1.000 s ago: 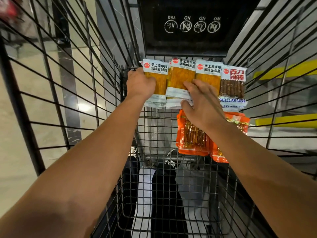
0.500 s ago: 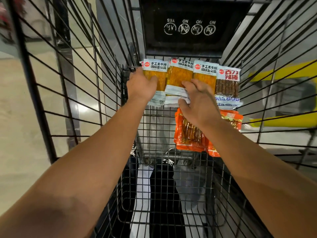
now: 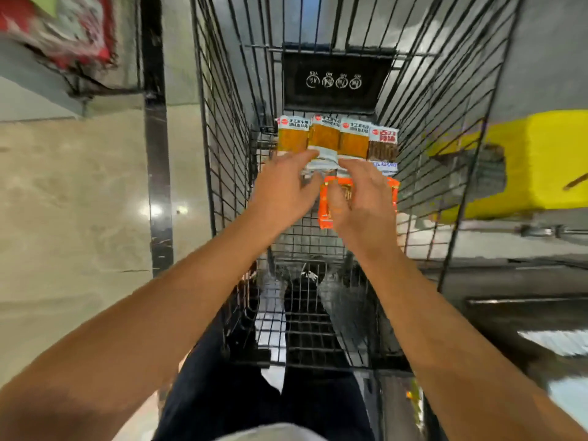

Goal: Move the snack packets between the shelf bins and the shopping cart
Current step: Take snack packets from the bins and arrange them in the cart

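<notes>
Both bare arms reach into the wire cart (image 3: pixel 222 160), hands above the far end of its floor. Four packets stand in a row against the cart's far wall, under a black plaque (image 3: pixel 337 81) with round icons: three yellow packets (image 3: pixel 324 136) with white tops side by side, the middle one overlapping its neighbours, then a brown packet (image 3: pixel 383 146) at the right end, touching the third yellow one. Two orange packets (image 3: pixel 327 211) lie flat on the cart floor just in front of the row, mostly hidden by the right hand.

Left hand (image 3: pixel 283 189): fingers spread and fairly straight, tips at the white lower edge of the yellow packets, touching or just over them, cannot tell; grip loose, holding nothing. Right hand (image 3: pixel 366 202): fingers spread, thumb down over the orange packets, fingertips near the bottom of the third yellow packet; grip relaxed, nothing held.

Hands are motion-blurred. Dark trousers show below through the cart floor. Beige floor (image 3: pixel 79 202) on the left, a blurred red-packed shelf (image 3: pixel 63 30) upper left, a yellow bin (image 3: pixel 541 160) outside the cart at right.
</notes>
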Motion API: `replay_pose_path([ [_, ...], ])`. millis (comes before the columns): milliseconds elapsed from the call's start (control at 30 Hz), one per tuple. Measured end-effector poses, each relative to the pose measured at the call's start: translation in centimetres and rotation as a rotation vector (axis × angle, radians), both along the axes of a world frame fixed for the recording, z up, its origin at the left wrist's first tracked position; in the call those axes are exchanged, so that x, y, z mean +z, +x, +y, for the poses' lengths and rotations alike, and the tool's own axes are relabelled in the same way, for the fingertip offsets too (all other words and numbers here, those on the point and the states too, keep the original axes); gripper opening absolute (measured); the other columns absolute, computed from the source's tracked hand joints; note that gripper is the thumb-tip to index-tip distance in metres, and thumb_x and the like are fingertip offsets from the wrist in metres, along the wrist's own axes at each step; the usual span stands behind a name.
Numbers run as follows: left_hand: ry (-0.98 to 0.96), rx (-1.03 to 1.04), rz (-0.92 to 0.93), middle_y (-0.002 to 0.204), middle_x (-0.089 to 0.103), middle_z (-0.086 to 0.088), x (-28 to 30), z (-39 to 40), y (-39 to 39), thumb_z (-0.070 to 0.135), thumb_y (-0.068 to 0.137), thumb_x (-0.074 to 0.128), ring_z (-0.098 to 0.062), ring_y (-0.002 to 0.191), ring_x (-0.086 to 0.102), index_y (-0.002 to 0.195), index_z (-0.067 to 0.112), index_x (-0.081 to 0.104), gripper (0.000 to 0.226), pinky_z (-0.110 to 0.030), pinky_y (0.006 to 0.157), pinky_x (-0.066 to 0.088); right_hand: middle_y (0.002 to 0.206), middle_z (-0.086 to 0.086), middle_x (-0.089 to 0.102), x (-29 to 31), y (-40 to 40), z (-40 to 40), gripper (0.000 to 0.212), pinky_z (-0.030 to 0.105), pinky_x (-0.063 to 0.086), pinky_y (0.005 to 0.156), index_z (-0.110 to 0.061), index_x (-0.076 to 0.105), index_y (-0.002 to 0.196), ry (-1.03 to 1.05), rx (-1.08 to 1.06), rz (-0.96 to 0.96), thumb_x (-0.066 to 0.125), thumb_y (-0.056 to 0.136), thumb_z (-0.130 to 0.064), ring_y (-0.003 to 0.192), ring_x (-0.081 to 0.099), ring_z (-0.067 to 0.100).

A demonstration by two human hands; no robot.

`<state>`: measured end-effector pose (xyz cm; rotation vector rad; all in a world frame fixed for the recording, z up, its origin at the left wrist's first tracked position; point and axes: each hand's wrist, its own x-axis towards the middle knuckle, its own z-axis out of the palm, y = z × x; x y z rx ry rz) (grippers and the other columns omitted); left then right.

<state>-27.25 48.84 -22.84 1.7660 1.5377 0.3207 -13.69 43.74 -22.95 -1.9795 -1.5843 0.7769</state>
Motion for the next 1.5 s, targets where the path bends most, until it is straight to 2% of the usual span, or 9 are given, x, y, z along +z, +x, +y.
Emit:
replay_pose_path([
  [100, 0.071, -0.088, -0.056, 0.135, 0.063, -0.006, 4.8, -3.4, -1.8, 0.034, 0.094, 0.054, -0.022, 0.126, 0.057, 0.137, 0.014, 0.059, 0.047, -0.040, 0.109, 0.042, 0.132, 0.006, 0.059, 4.5, -1.5, -3.8, 0.041, 0.049, 0.036, 0.112, -0.011, 0.057, 0.134, 0.016, -0.070, 0.059, 0.050, 0.097, -0.028, 0.128, 0.048, 0.023],
  [300, 0.178, -0.210, -0.144, 0.136, 0.061, -0.001, 11.8, -9.5, -6.7, 0.022, 0.095, 0.063, -0.009, 0.125, 0.048, 0.139, 0.015, 0.057, 0.044, -0.004, 0.100, 0.024, 0.146, -0.001, 0.050, 9.5, -5.9, -11.4, 0.048, 0.050, 0.036, 0.114, -0.027, 0.050, 0.141, 0.030, -0.259, 0.072, 0.045, 0.095, -0.038, 0.140, 0.041, 0.021],
  [667, 0.373, -0.612, -0.315, 0.129, 0.059, 0.012, 17.4, -17.8, -10.9, 0.029, 0.090, 0.060, 0.002, 0.122, 0.044, 0.131, 0.020, 0.064, 0.042, -0.004, 0.105, 0.021, 0.140, 0.005, 0.053, 15.5, -13.3, -26.1, 0.052, 0.051, 0.033, 0.113, -0.012, 0.052, 0.138, 0.244, -0.666, -0.093, 0.049, 0.091, -0.034, 0.137, 0.042, 0.030],
  [800, 0.352, -0.749, -0.401, 0.129, 0.059, 0.014, 18.2, -22.8, -9.0, 0.031, 0.090, 0.059, 0.000, 0.125, 0.048, 0.131, 0.019, 0.064, 0.043, -0.028, 0.110, 0.037, 0.142, 0.004, 0.052, 16.8, -14.2, -31.9, 0.050, 0.047, 0.030, 0.116, -0.012, 0.053, 0.138, 0.307, -0.864, -0.162, 0.053, 0.091, -0.030, 0.139, 0.040, 0.028],
  [933, 0.378, -0.955, -0.455, 0.127, 0.061, 0.010, 18.9, -28.7, -6.2, 0.037, 0.089, 0.053, -0.006, 0.123, 0.050, 0.130, 0.016, 0.064, 0.048, -0.007, 0.107, 0.027, 0.139, 0.003, 0.054, 17.5, -14.4, -38.9, 0.052, 0.053, 0.031, 0.113, -0.014, 0.054, 0.137, 0.312, -1.096, -0.244, 0.048, 0.091, -0.037, 0.137, 0.042, 0.031],
  [1133, 0.354, -1.170, -0.499, 0.127, 0.065, 0.002, 19.6, -39.8, -2.1, 0.039, 0.087, 0.052, -0.011, 0.118, 0.054, 0.130, 0.015, 0.065, 0.050, -0.007, 0.103, 0.029, 0.146, 0.003, 0.051, 17.7, -14.6, -50.8, 0.058, 0.055, 0.026, 0.118, -0.015, 0.053, 0.140, 0.343, -1.401, -0.329, 0.044, 0.091, -0.042, 0.146, 0.030, 0.027],
  [1267, 0.320, -1.254, -0.519, 0.130, 0.065, 0.001, 20.4, -48.4, 0.2, 0.044, 0.087, 0.052, -0.012, 0.121, 0.054, 0.132, 0.017, 0.063, 0.053, -0.011, 0.102, 0.030, 0.147, 0.005, 0.051, 18.1, -13.7, -59.4, 0.059, 0.056, 0.028, 0.117, -0.013, 0.054, 0.140, 0.372, -1.507, -0.358, 0.045, 0.089, -0.042, 0.146, 0.030, 0.029],
  [1433, 0.240, -1.235, -0.550, 0.134, 0.062, 0.006, 21.6, -58.7, 3.0, 0.039, 0.088, 0.058, -0.013, 0.125, 0.054, 0.135, 0.024, 0.060, 0.050, -0.029, 0.106, 0.040, 0.148, 0.005, 0.050, 19.0, -11.8, -69.0, 0.058, 0.056, 0.028, 0.117, -0.013, 0.053, 0.141, 0.377, -1.549, -0.396, 0.046, 0.090, -0.042, 0.146, 0.030, 0.029],
  [1500, 0.228, -1.237, -0.568, 0.134, 0.061, 0.008, 21.9, -62.2, 4.3, 0.038, 0.088, 0.058, -0.011, 0.127, 0.053, 0.135, 0.024, 0.061, 0.049, -0.026, 0.107, 0.039, 0.148, 0.006, 0.050, 19.3, -10.9, -72.1, 0.057, 0.054, 0.028, 0.117, -0.013, 0.053, 0.140, 0.393, -1.576, -0.408, 0.048, 0.090, -0.040, 0.145, 0.031, 0.029],
])
